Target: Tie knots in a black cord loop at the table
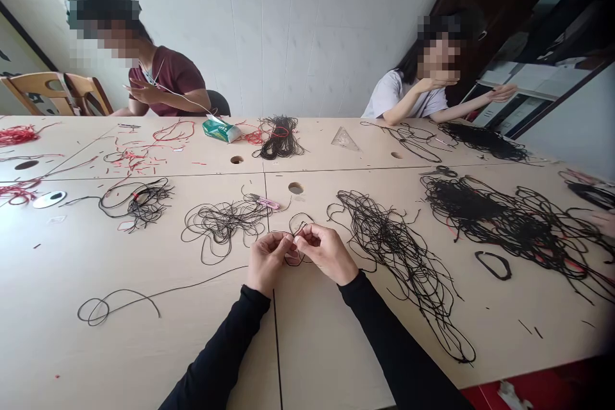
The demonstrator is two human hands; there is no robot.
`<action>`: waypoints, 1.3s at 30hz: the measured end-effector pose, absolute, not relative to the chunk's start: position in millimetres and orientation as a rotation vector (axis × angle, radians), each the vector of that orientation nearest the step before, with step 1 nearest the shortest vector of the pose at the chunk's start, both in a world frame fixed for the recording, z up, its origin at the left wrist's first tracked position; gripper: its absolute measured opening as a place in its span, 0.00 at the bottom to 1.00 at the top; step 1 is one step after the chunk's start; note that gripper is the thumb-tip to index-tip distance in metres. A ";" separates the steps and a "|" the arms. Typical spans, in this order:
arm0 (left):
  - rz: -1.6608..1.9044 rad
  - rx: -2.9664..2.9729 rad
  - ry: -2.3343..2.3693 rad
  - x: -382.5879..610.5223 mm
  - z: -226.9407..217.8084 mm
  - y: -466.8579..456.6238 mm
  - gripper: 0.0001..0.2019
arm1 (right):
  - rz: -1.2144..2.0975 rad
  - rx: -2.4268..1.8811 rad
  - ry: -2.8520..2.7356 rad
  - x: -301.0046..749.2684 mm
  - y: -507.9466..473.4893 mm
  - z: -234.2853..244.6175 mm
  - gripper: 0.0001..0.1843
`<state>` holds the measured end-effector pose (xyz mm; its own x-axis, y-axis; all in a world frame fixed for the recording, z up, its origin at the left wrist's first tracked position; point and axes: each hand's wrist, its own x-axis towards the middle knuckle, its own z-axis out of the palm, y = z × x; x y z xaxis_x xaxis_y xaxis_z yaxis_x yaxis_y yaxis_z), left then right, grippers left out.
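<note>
My left hand (270, 259) and my right hand (327, 250) meet at mid-table, fingertips pinched together on a thin black cord (211, 280). A small loop of it rises beyond my fingers, and a long tail runs left across the table into loose coils. Just where the fingertips meet, the cord is too small to make out. Left of my hands lies a tangle of thin black cord (225, 221) with pink-handled thread snips (268, 202) at its edge. To the right spreads a larger heap of knotted black cords (391, 240).
Two people sit across the table (192, 359). Further right lie another black cord pile (500, 221), black scissors (446, 171) and a black cord loop (493, 265). Toward the back are a green tissue pack (221, 130), a clear triangle ruler (344, 138) and red cord scraps (134, 160).
</note>
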<state>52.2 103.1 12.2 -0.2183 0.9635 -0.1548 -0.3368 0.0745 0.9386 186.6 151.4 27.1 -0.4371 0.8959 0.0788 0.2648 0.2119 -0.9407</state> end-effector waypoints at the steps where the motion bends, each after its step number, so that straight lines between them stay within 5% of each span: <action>1: 1.429 0.750 1.179 52.3 11.9 103.1 0.16 | 1.238 -1.083 -1.833 186.5 151.3 26.9 0.09; 39: 1.448 0.611 1.059 50.9 15.7 103.0 0.17 | 1.134 -0.959 -1.903 187.5 150.6 28.4 0.10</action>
<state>50.9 103.0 15.7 -0.1816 0.9618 -0.2046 -0.4869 0.0928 0.8685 187.5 150.6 28.4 -0.4712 0.8595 0.1980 0.2350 0.3387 -0.9111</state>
